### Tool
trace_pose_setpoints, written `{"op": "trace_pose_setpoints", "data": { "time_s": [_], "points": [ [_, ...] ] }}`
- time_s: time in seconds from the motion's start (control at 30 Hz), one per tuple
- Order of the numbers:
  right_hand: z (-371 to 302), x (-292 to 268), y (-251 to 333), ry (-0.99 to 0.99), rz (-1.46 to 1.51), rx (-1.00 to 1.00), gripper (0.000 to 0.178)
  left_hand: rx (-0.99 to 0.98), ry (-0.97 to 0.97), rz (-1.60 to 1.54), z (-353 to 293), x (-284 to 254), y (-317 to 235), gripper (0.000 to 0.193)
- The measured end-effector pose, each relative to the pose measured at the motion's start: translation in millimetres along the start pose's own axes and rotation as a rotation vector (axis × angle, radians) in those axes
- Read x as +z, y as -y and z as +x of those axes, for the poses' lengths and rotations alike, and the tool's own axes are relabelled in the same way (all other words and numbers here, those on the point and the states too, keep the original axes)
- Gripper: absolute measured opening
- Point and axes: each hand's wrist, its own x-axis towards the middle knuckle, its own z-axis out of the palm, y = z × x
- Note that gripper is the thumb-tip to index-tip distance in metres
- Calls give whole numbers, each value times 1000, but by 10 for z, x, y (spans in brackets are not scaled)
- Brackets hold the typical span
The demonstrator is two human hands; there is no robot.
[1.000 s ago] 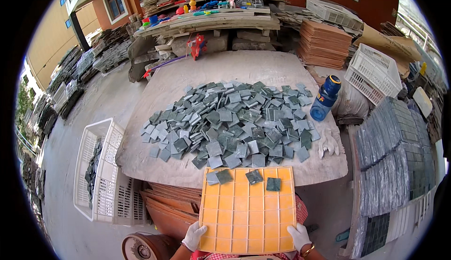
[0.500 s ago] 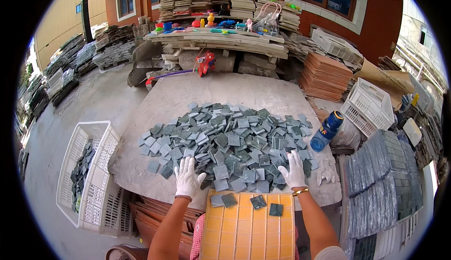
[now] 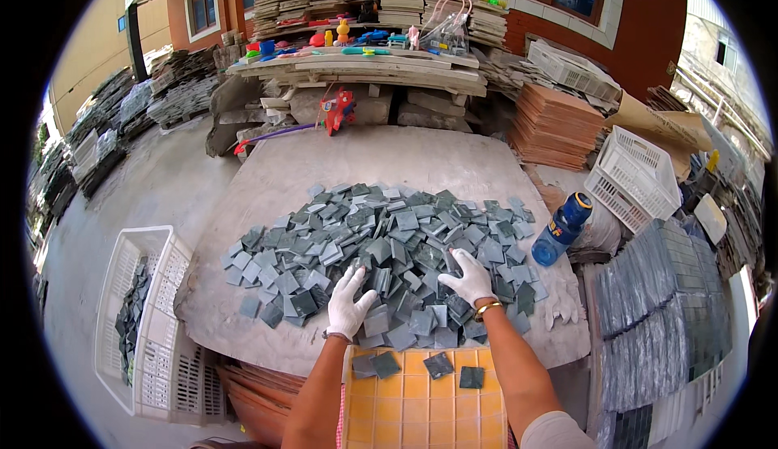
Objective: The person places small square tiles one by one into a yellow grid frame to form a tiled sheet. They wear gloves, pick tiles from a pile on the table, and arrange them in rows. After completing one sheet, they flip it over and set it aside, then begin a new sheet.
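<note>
Head view shows the white-gloved left hand (image 3: 348,306) and white-gloved right hand (image 3: 468,278), fingers apart, at a heap of matte, square grey-green stone tiles (image 3: 397,246) on a pale table (image 3: 405,151); I cannot tell whether either grips any. A blue plastic bottle (image 3: 561,229) bears a printed label.

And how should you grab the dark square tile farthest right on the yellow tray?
Probably pinch the tile by its left and right edges, coming from above: it lies flat on the yellow tray, and no other tile touches it.
</note>
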Motion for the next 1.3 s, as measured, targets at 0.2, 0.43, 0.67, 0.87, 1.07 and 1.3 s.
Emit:
{"op": "trace_pose_setpoints", "data": {
  "time_s": [0.2, 0.43, 0.67, 0.87, 1.07, 1.3],
  "points": [
    [-230, 254, 231, -19, 223, -96, 60, 80, 101, -340, -213, 270, -515, 58],
    [-965, 62, 448, 70, 259, -37, 68, 144, 341, -245, -848, 131, -781, 55],
    [-1802, -305, 565, 180, 56, -408, 69, 372, 500, -87, -1438, -335, -919, 37],
    [-2301, -536, 597, 224, -3, -399, 45, 310, 346, -52, -1985, -582, -954, 27],
    [-2633, -659, 437, -88, 242, 79, 30, 70, 116, 126, -2249, -773, -792, 27],
    [-2742, -504, 557, 102, -224, 93, 63, 213, 338, 106, -2373, -643, -967, 42]
  ]
}}
